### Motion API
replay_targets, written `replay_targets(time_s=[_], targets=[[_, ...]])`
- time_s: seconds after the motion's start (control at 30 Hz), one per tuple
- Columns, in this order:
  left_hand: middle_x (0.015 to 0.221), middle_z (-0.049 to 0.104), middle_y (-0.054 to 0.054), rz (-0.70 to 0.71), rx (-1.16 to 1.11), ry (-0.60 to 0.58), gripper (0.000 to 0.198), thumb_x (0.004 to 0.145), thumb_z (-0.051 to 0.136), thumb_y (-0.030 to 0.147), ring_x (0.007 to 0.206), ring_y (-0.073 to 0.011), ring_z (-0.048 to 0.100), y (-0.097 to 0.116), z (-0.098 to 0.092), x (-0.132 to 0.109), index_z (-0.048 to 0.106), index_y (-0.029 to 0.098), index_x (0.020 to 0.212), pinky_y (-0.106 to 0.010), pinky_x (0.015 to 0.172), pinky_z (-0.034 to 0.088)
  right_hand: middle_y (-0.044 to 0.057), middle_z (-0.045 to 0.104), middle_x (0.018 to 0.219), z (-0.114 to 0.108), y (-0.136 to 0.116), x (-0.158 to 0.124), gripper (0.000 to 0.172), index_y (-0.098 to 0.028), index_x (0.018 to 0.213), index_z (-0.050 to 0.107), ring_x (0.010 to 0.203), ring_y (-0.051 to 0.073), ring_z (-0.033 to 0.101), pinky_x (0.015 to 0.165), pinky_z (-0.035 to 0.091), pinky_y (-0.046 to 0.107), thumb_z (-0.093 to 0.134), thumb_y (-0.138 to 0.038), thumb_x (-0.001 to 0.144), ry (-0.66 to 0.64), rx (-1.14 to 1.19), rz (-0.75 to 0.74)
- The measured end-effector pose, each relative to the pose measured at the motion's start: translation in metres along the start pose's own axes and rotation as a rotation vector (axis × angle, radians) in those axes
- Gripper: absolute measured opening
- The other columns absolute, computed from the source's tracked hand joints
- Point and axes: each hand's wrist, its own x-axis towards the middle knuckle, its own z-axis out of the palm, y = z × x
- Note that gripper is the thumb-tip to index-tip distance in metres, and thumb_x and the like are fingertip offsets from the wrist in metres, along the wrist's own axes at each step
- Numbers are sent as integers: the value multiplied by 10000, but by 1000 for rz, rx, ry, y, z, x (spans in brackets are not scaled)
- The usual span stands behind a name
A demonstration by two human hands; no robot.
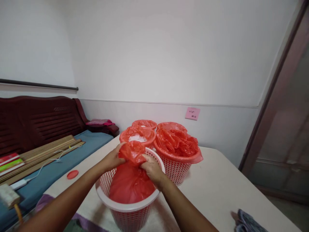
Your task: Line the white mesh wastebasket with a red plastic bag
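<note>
A red plastic bag bulges inside a white perforated basket at the near side of the table. My left hand is closed on the bag's gathered top from the left. From the right, my right hand pinches the same top edge. Between the two hands the bag's mouth puckers and stands above the rim. Most fingertips are hidden in the folds. Just behind stands a lined basket with crumpled red bag film over its rim.
Two more red-lined containers stand behind, the nearer one holding something white. A red round lid lies on the white table. A dark cloth is at the right front. Left is a wooden bench with a power strip.
</note>
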Motion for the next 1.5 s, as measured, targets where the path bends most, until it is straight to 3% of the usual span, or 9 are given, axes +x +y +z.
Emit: replay_targets(time_s=[0.13,0.3,0.53,0.73,0.83,0.97,1.17,1.4,1.5], targets=[[853,685,-37,24,-18,0,48,746,606,213,838,-199,617,3,12,1,643,183,744,-303,809,466,-16,654,765,-4,4,4,99,-210,729,675,699,137,564,673,434,250,592,-241,685,-24,7,-20],[899,616,-2,29,-67,-39,43,767,536,178,811,-159,575,29,19,-25,547,210,794,-276,758,462,-32,606,687,-12,13,12,50,-206,682,630,634,117,514,623,414,235,636,-251,661,137,-56,-77],[1460,440,-142,122,208,-116,784,708,667,169,1328,-259,451,42,45,-51,310,208,1405,-409,1118,342,-22,667,803,-10,17,12,173,-229,793,639,696,141,586,647,466,255,657,-238,621,97,-41,-69],[1245,636,-113,13,43,28,529,717,487,76,1151,-248,596,26,51,-49,515,158,1239,-404,1013,431,1,706,864,-6,11,5,174,-222,806,687,868,182,644,864,480,320,601,-199,657,-44,-235,-191],[1039,716,-55,-17,-70,1,376,726,460,78,967,-229,661,28,43,-48,633,182,1042,-343,827,506,14,714,914,-14,16,7,235,-219,860,668,887,193,662,863,513,338,577,-192,645,140,-290,-201],[1081,701,-33,32,-128,15,273,792,497,118,996,-206,640,39,34,-55,679,199,979,-317,873,486,46,693,1029,-32,33,18,339,-229,1002,639,913,199,656,866,525,363,559,-178,677,387,-343,-186],[973,713,-13,79,-239,-168,237,803,518,114,1016,-205,618,52,35,-65,700,223,909,-284,801,477,50,696,1090,-32,41,24,657,-288,1271,507,938,222,668,807,545,372,649,-165,641,413,-262,-129],[912,671,9,35,-240,-41,232,689,630,82,890,-183,626,39,35,-54,612,222,872,-281,788,487,8,683,813,-18,12,10,235,-206,862,655,705,147,610,671,491,272,527,-181,667,164,-139,-145],[1160,616,-20,86,-144,51,402,685,591,60,1079,-193,590,34,34,-47,570,237,1045,-313,956,452,-25,634,724,-12,-7,7,146,-208,727,659,680,129,553,660,447,245,547,-149,654,129,-237,-220]])
